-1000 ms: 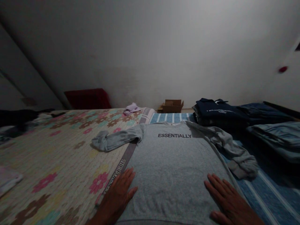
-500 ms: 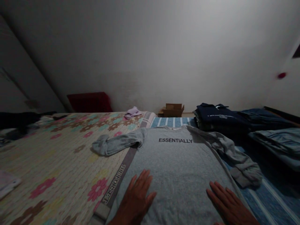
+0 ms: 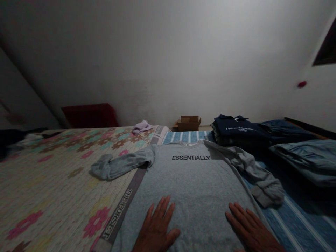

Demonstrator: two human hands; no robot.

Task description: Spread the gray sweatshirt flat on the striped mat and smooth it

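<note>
A grey long-sleeved shirt (image 3: 194, 182) with "ESSENTIALLY" printed across its chest lies spread out, front up, collar away from me. Its left-hand sleeve stretches out over a flowered cover, while the other sleeve bends down over blue striped cloth. My left hand (image 3: 159, 225) lies flat on the lower left of the shirt, fingers stretched and thumb apart. On the lower right, my right hand (image 3: 249, 225) rests palm down with its fingers extended. Neither hand grips the fabric. The shirt's bottom hem is out of view.
Folded dark blue clothes (image 3: 238, 129) are stacked at the back right, near folded jeans (image 3: 312, 157). A cardboard box (image 3: 189, 123) stands by the wall. On the flowered cover (image 3: 52, 182) lies a small lilac cloth (image 3: 141, 127). A dark red object (image 3: 90, 115) stands behind.
The view has turned slightly right, so the scene sits further left. My left hand has shifted a little rightward over the shirt; both hands stay flat on it.
</note>
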